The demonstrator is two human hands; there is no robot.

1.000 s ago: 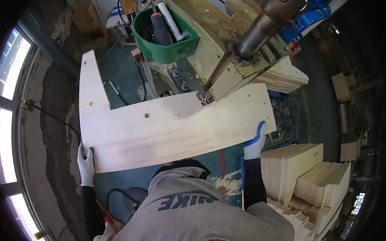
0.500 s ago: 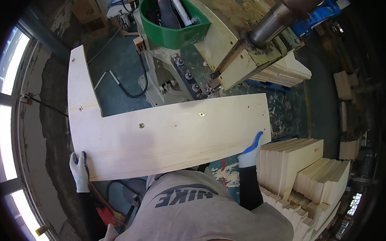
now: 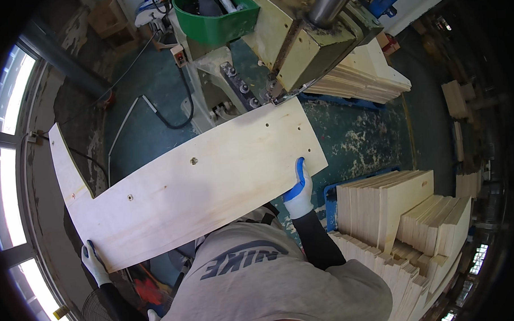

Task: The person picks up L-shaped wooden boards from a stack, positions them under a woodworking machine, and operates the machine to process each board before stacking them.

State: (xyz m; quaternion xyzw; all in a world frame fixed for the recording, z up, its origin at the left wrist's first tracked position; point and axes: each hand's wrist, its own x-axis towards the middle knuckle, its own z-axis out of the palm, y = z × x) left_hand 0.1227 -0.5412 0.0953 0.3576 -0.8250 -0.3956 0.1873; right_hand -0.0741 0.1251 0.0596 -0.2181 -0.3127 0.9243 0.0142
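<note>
I hold a large L-shaped plywood panel in front of me, tilted with its right end farther away. Several small holes and metal inserts dot its pale face. My left hand, in a white and blue glove, grips the near left corner, its fingers partly under the edge. My right hand, gloved alike, clasps the near edge close to the right end, thumb on top. The panel's far right corner lies by the head of a green-yellow machine, at its small metal tip; whether they touch I cannot tell.
A green bin with tools is fixed to the machine. Stacked plywood pieces stand at my right on a blue pallet, and another plywood stack lies behind the machine. A black hose curves at the far left.
The panel has turned counterclockwise and shifted left, its right end rising toward the machine head. My right hand has moved left and away from me; my left hand has come lower and nearer.
</note>
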